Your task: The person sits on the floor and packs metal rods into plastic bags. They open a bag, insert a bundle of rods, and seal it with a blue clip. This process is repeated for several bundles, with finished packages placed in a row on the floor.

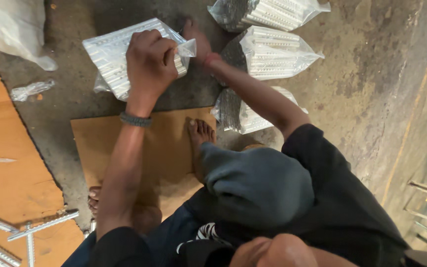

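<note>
Bag lies diag. (both hands gripping).

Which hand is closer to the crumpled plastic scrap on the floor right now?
Left. The left hand grips the bag, with the scrap off to its left; the right hand is at the bag's other corner, farther away.
</note>
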